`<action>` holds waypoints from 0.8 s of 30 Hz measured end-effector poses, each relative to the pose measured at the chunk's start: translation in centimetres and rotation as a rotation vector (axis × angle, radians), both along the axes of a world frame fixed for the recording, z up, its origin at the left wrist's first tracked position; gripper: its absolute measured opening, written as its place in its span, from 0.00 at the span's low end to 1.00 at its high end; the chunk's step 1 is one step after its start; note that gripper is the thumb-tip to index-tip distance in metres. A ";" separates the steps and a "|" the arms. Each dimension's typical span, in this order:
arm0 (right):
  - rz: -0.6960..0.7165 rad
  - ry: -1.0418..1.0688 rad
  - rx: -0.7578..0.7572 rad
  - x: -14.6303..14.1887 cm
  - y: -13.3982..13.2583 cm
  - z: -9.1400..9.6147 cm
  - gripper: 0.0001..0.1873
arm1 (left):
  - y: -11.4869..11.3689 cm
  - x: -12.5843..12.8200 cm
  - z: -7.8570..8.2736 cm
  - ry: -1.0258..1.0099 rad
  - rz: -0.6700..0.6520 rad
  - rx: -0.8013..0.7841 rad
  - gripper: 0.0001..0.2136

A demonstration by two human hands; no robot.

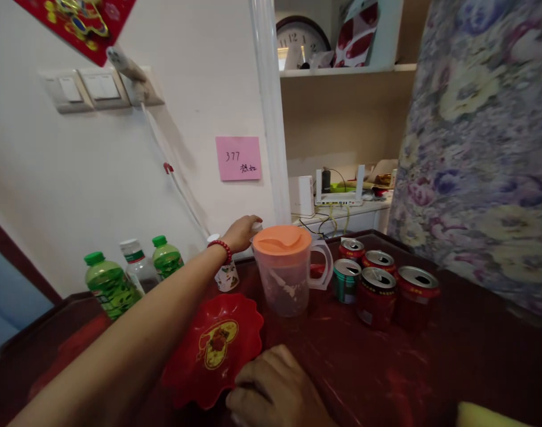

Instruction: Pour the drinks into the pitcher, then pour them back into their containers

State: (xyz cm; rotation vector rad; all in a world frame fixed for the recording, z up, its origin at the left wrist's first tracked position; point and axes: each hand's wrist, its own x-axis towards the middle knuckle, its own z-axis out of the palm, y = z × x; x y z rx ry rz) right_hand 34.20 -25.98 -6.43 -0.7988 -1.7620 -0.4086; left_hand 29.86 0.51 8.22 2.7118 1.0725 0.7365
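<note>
My left hand, with a red bead bracelet on the wrist, reaches far across the dark red table to the wall. Its fingers close on a small white object just behind the orange lid of a clear plastic pitcher. A small patterned cup stands under that wrist. My right hand sits low at the near edge, fingers curled on the rim of a red scalloped dish with a gold picture in it.
Several opened drink cans stand right of the pitcher. Two green bottles and a clear bottle stand at the left by the wall. A floral fabric-covered thing rises at the right. A pink note hangs on the wall.
</note>
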 end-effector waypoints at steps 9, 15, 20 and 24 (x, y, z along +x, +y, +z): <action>0.019 0.082 0.061 0.0 0.2 0.5 0.13 | 0.7 3.8 -1.3 -0.163 -0.035 -0.176 0.18; 0.019 0.074 0.069 0.0 0.5 0.4 0.14 | 0.6 4.0 -1.9 -0.215 -0.162 -0.270 0.15; 0.023 0.099 0.062 -0.1 0.5 0.3 0.15 | 0.2 3.1 -1.7 -0.154 -0.192 -0.214 0.23; 0.013 0.094 0.050 -0.2 0.3 0.4 0.14 | -0.2 0.0 1.1 -0.057 -0.097 -0.039 0.27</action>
